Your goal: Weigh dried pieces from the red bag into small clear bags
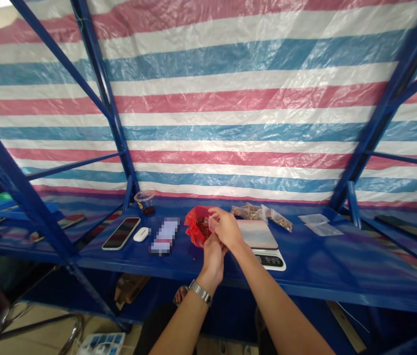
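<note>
My left hand, with a metal-band watch at the wrist, is closed at the near edge of a red plastic bag. Inside that open bag lie small reddish-brown dried pieces. My right hand reaches across above the left, fingers pinched on a small clear plastic bag over the red bag's mouth. Both hands meet at the clear bag; the left fingertips are partly hidden. Just right of them sits a kitchen scale with a silver plate and dark display, partly behind my right forearm.
Filled clear bags lie behind the scale, and flat unfilled bags to the right. On the left are a phone, a white case, a blurred-out screen and a plastic cup. Blue frame posts flank the table.
</note>
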`<move>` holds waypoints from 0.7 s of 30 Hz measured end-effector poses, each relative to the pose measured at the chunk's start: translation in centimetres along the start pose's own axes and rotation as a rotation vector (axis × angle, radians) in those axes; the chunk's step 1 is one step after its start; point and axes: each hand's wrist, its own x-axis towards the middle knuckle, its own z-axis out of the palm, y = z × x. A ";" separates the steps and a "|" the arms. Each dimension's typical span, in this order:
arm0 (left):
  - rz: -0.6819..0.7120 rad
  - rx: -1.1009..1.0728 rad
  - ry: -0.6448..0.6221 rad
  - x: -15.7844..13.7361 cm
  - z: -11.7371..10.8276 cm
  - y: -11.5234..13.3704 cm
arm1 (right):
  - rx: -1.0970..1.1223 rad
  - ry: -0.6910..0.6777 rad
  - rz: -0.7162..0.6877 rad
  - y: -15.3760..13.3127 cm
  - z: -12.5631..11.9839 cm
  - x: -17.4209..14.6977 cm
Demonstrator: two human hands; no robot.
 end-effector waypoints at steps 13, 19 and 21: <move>-0.037 0.180 -0.009 1.0 -1.4 0.1 | -0.087 -0.093 0.061 0.7 1.1 0.6; -0.112 0.199 -0.011 0.8 -0.6 0.7 | -0.042 -0.098 0.050 1.3 0.6 0.6; -0.111 0.198 0.004 0.6 -0.3 0.9 | -0.031 -0.103 0.049 1.4 0.5 0.6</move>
